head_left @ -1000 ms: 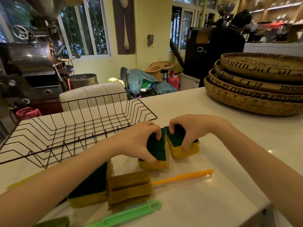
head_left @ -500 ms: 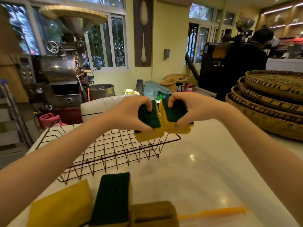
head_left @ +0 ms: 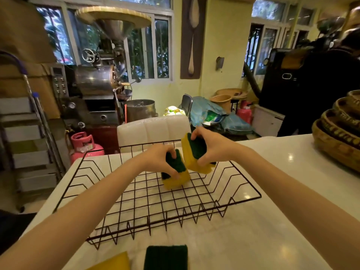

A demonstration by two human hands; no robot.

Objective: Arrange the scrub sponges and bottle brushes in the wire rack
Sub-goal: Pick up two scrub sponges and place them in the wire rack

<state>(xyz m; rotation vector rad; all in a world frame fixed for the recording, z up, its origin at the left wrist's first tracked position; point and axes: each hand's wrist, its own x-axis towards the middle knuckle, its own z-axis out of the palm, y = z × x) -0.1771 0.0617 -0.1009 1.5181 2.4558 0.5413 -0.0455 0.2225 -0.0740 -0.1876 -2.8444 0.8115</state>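
A black wire rack [head_left: 194, 207] lies on the white counter in front of me. My left hand [head_left: 157, 159] grips a yellow-and-green scrub sponge [head_left: 178, 176] on edge, low inside the rack's far half. My right hand [head_left: 209, 146] holds a second yellow-and-green sponge [head_left: 192, 158] just beside it, slightly higher and to the right. Two more sponges rest on the counter at the bottom edge: one green side up [head_left: 165, 257], one yellow side up [head_left: 115, 263]. No bottle brush is in view.
Stacked woven trays [head_left: 337, 133] sit on the counter at the far right. A white padded chair back [head_left: 152, 129] stands just behind the rack. A person in dark clothes [head_left: 319, 90] stands at the back right. Beyond the counter's left edge are a pink gas cylinder [head_left: 85, 147] and a stepladder.
Both hands lifted a sponge each off the counter, carried them forward over the rack and lowered them into it. The view shifted forward, so the brushes dropped out of sight.
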